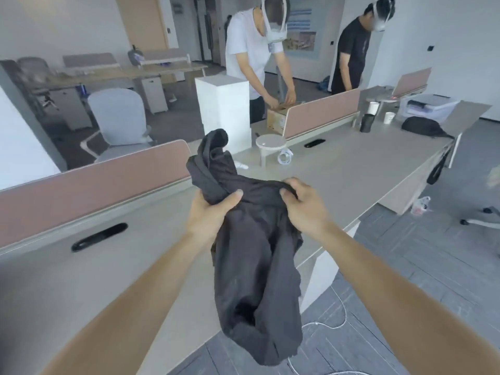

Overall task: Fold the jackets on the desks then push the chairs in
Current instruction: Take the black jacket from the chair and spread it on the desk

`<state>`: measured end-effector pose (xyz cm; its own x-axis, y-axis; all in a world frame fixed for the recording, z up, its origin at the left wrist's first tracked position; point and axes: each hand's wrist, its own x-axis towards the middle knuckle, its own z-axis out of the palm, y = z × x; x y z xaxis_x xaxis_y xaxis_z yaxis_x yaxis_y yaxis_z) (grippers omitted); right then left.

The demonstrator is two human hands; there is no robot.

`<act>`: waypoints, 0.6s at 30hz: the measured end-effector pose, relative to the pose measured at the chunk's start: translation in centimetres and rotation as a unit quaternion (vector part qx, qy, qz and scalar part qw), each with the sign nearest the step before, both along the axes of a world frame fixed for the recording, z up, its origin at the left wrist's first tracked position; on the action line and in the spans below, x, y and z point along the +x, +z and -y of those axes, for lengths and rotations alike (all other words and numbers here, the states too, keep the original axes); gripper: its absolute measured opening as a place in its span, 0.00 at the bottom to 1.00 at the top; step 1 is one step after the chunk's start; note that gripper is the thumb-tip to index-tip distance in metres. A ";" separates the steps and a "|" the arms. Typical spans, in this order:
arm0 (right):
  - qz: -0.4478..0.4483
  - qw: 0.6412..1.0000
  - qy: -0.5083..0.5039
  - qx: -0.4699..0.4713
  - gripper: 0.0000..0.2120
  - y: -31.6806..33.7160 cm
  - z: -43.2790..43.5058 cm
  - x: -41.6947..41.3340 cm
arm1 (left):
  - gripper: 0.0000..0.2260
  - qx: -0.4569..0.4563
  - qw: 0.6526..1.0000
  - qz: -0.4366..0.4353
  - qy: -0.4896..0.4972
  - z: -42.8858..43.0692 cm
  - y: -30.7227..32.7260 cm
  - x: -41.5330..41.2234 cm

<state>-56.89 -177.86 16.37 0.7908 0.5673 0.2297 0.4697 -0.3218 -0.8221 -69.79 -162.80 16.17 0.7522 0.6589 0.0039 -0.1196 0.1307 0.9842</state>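
A black jacket hangs bunched in the air over the front edge of the grey desk. My left hand grips its upper left part, thumb curled over the cloth. My right hand pinches the top edge on the right. A crumpled part of the jacket sticks up above my left hand. The lower part dangles down past the desk edge toward the floor. A white chair stands behind the pink divider, away from its desk.
On the desk stand a small white round stand, a black bag, cups and a cardboard box. Two people work behind the far divider. Another chair's base shows at the right. A white cable lies on the floor.
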 end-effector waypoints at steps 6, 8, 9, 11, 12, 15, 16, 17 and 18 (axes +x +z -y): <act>0.240 0.970 -0.028 -0.003 0.15 2.8 -1.8 1.7 | 0.28 -0.074 0.993 -0.033 -0.080 -5.4 0.2 -6.1; 0.379 0.921 -0.033 -0.085 0.16 4.1 -2.9 1.4 | 0.37 -0.057 0.985 -0.122 -0.107 -7.2 -0.4 -8.5; 0.423 0.899 -0.031 -0.109 0.16 4.9 -3.3 1.0 | 0.40 -0.044 0.976 -0.169 -0.133 -8.0 -0.6 -9.8; 0.480 0.870 -0.016 -0.113 0.16 6.6 -4.4 0.2 | 0.39 0.000 0.942 -0.267 -0.204 -9.2 -1.1 -12.3; 0.499 0.859 -0.002 -0.115 0.16 7.4 -5.1 -0.3 | 0.36 0.040 0.921 -0.309 -0.232 -9.5 -1.4 -13.3; 0.535 0.837 0.058 -0.095 0.13 9.2 -6.7 -2.2 | 0.25 0.139 0.911 -0.306 -0.238 -9.6 -2.1 -15.0; 0.544 0.832 0.077 -0.079 0.12 9.4 -7.1 -3.0 | 0.25 0.132 0.930 -0.261 -0.224 -9.4 -2.4 -15.0; 0.556 0.824 0.091 -0.067 0.12 9.6 -7.4 -3.8 | 0.27 0.109 0.950 -0.209 -0.203 -8.9 -2.8 -15.0; 0.568 0.815 0.100 -0.056 0.11 9.7 -7.7 -4.5 | 0.29 0.086 0.967 -0.159 -0.182 -8.5 -3.1 -14.7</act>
